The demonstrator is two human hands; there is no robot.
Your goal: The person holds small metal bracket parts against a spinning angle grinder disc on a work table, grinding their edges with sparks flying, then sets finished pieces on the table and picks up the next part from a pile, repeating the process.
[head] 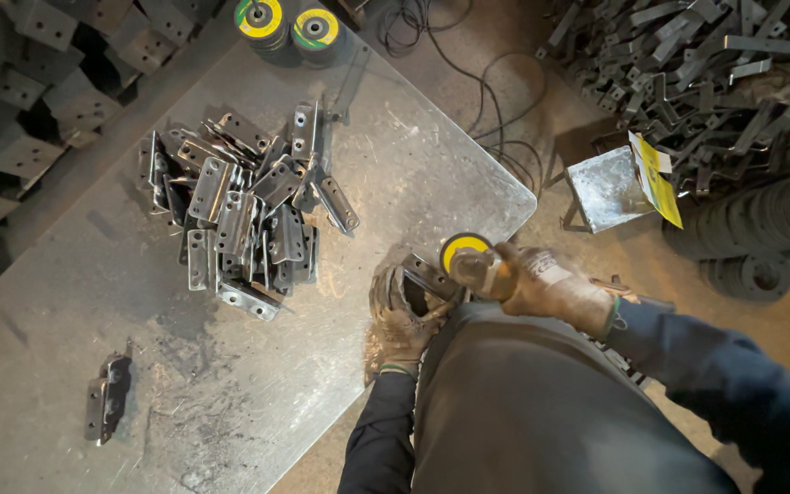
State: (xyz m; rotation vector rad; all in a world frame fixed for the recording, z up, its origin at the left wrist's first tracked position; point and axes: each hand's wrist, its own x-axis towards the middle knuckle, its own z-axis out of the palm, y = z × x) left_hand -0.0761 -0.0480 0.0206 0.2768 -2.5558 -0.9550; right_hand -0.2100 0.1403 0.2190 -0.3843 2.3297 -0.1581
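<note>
Looking down from the head camera, the left hand [401,316], in a worn work glove, is closed around a small metal bracket [429,274] and presses it against the near edge of the steel table [66,302]. The right hand [550,288], also gloved, is wrapped tight around the body of an angle grinder [486,270]; its yellow-faced disc [464,245] sits just beside the bracket, close enough that contact cannot be told apart from a narrow gap.

Further up the table lies a loose heap of similar grey brackets [244,215], well apart from both hands. 1 dark bracket [107,398] lies alone near the lower left. 2 spare grinding discs [290,26] with yellow and green centres stand at the table's far edge.

Beyond the table, black cables [486,101] trail across the floor, a small square metal stand [607,187] carries a yellow paper [656,174], and a pile of bent metal strips [688,64] fills the upper right. Dark metal rings [770,220] are stacked below it.
</note>
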